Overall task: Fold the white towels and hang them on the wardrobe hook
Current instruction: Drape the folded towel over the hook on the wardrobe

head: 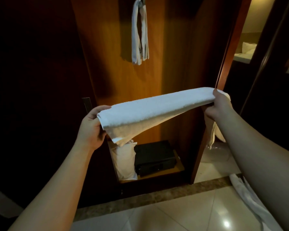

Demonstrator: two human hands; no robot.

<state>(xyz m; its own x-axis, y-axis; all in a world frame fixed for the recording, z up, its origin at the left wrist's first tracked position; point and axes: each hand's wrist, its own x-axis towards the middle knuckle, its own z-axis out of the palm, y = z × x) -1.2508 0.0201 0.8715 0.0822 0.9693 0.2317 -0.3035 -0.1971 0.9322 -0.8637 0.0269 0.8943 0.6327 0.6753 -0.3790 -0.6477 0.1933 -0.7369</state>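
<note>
Hands are stretching a long folded white terry towel (pixel 155 108) level before the wooden wardrobe: left hand (pixel 92 126) pinching one end, right hand (pixel 218 105) gripping the other. Keeping edges aligned and tension even should be helping the next fold stay neat.

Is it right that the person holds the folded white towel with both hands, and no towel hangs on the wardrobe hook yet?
Not quite. The head view shows a white towel already hanging there. Left hand and right hand do hold the folded white towel.
</note>
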